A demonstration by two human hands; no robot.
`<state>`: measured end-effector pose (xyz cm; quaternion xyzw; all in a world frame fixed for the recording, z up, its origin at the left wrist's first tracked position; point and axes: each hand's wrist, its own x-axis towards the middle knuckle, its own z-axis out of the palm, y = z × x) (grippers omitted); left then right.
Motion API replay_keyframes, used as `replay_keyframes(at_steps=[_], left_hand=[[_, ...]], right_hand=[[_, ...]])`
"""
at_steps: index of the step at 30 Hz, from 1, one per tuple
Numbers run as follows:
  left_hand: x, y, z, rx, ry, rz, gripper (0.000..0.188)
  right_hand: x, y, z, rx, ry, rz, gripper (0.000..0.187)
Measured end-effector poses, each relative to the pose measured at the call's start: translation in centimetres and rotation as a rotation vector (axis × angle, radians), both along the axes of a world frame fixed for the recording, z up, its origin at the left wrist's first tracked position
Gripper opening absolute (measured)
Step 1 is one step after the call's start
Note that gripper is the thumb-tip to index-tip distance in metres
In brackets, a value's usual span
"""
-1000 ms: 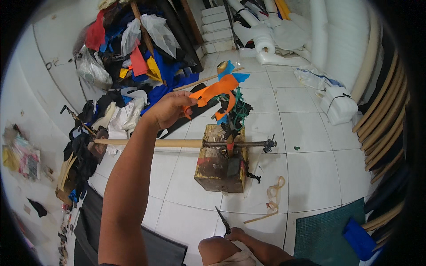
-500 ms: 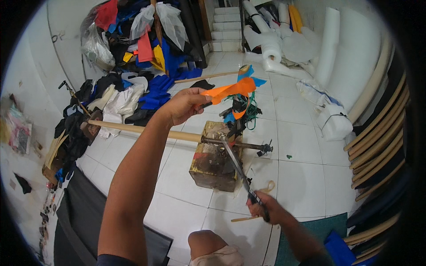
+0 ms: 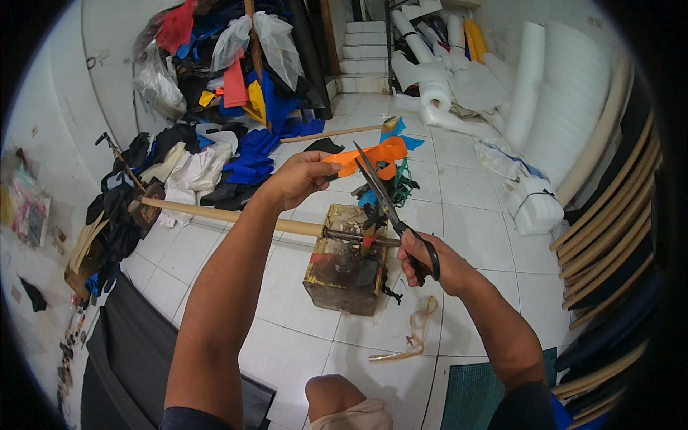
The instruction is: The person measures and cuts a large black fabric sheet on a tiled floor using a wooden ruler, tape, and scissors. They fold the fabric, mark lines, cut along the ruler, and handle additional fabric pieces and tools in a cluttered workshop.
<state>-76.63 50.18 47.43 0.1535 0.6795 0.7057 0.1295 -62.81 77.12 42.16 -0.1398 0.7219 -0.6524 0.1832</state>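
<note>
My left hand (image 3: 304, 176) pinches one end of an orange fabric strip (image 3: 387, 150), which stretches out to the right and curls at its far end. My right hand (image 3: 433, 262) grips black-handled scissors (image 3: 380, 188) through the loops. Their blades point up and left, slightly parted, and overlap the strip in view; whether they touch it I cannot tell. Below both hands a long wooden pole (image 3: 247, 218) with a dark metal end lies across a worn, stained block (image 3: 342, 276). Dark scraps and green strings (image 3: 405, 183) are bunched behind the block.
A heap of fabric scraps (image 3: 240, 154) lies at the far left, with a second pole (image 3: 333, 132) beside it. Rolls of white foam (image 3: 525, 82) lean at the far right, near tan-edged rolls (image 3: 609, 222). A dark sheet (image 3: 136, 351) and green mat (image 3: 466, 394) lie nearer.
My right hand has raised the scissors from beside the block up to the orange strip, and the blades now point upward. My left hand has shifted slightly and still holds the strip.
</note>
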Motion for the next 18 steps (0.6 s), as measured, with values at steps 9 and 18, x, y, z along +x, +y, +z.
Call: replay_keyframes(at_steps=[9,18], left_hand=[[0.1,-0.3,-0.5,-0.007,-0.025,0.0,0.022],[0.1,-0.7,-0.5,-0.044,-0.031,-0.048,0.025]], right_hand=[[-0.8,-1.5,-0.3,0.068,0.033,-0.088,0.054],[-0.1,-0.5,0.8,0.08,0.069,-0.077,0.043]])
